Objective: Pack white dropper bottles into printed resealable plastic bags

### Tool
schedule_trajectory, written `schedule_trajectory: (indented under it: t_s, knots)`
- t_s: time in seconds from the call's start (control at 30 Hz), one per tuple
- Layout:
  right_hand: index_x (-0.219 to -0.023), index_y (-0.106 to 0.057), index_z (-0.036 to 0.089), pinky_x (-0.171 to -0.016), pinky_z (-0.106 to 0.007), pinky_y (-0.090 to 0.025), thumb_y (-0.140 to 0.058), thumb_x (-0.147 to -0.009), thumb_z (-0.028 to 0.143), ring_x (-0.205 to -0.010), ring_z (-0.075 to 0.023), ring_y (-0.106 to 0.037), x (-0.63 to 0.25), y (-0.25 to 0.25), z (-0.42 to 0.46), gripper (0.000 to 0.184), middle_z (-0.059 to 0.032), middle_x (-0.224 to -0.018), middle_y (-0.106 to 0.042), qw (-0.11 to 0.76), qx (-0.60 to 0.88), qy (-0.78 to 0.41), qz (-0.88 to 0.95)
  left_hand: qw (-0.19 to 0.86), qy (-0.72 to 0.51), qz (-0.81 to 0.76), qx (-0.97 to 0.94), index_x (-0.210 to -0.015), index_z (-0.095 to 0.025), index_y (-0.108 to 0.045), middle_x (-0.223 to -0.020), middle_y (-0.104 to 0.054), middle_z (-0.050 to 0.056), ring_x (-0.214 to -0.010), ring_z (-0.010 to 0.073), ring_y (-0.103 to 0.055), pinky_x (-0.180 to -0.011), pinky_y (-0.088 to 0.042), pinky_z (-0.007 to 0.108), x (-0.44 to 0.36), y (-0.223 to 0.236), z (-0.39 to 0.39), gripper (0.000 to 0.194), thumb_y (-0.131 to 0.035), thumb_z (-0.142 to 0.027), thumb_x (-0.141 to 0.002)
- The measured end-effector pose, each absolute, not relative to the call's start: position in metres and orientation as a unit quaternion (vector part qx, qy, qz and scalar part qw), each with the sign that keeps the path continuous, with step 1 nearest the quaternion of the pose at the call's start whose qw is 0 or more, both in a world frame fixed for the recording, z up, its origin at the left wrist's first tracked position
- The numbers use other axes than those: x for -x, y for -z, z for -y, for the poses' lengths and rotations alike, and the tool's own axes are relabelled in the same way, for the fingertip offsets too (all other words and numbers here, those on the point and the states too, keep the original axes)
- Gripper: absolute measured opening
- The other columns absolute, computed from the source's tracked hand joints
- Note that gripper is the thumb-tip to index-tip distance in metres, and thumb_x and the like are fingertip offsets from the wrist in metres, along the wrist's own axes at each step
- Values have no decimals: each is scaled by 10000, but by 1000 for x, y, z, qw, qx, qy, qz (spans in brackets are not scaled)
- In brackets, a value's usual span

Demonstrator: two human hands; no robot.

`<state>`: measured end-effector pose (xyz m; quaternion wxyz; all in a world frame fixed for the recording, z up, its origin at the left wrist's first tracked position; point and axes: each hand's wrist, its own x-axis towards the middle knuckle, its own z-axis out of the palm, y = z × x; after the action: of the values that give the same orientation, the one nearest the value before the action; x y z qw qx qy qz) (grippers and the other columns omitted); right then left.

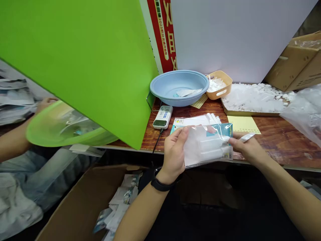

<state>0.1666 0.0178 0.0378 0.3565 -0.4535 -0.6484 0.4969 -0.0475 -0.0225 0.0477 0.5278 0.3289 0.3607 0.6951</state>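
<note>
I've got a clear plastic packet [207,145] held between both hands, a white folded item inside and a blue printed card along its top and right edge. It sits just over the front edge of the wooden table [281,137]. My left hand [174,155], a black band [160,184] on its wrist, is closed on the packet's left side; my right hand [247,149] pinches the right side, a white strip [247,136] by its fingers.

Just behind lie a stack of white packets [198,119], a white electronic unit [162,117] with a black cable, and yellow paper [243,124]. Farther back are a blue plastic basin [179,88], a tan basket [218,85] and a tray heaped with white pieces [253,98]. Below sits a cardboard box [82,207] of packets — and at left, a co-worker's hand [46,103] holds a green basin [65,127] under a green board [75,57].
</note>
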Motion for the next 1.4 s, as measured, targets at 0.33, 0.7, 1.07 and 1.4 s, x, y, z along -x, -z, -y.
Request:
schedule_trajectory:
  t_s: [0.33, 0.7, 1.07, 1.4]
  knots:
    - [-571, -481, 165, -444, -224, -242, -649, -766, 627, -483, -72, -332, -156, -27, -14, 528, 38, -530, -383, 304, 403, -589, 631, 548, -675, -376, -320, -730, -152, -740, -746, -715, 21, -677, 92, -628, -627, -504, 145, 64, -50, 17, 139, -707, -285, -709]
    - [-578, -545, 153, -433, -229, -257, -702, -735, 579, -465, -86, -370, -150, -34, -19, 480, 21, -514, -446, 293, 411, -623, 598, 510, -566, -465, -450, -727, -146, -685, -609, -614, 11, -500, 101, -514, -398, -413, 174, 83, -41, 18, 193, -741, -330, -707]
    - [-782, -644, 155, -570, -269, -446, -681, -767, 575, -643, -164, -568, -144, -28, -22, 422, -34, -701, -631, 329, 442, -603, 577, 653, -590, -375, -292, -1016, -141, -667, -703, -696, 19, -563, 116, -609, -520, -486, 206, 85, -36, 7, 471, -815, -420, -666]
    - [-740, -676, 172, -625, -294, -461, -565, -844, 591, -654, -181, -559, -140, -41, -35, 447, -34, -683, -641, 413, 488, -493, 590, 737, -528, -302, -294, -1093, -130, -668, -1092, -719, 119, -941, 242, -697, -734, -594, 293, 76, -45, 6, 423, -796, -299, -727]
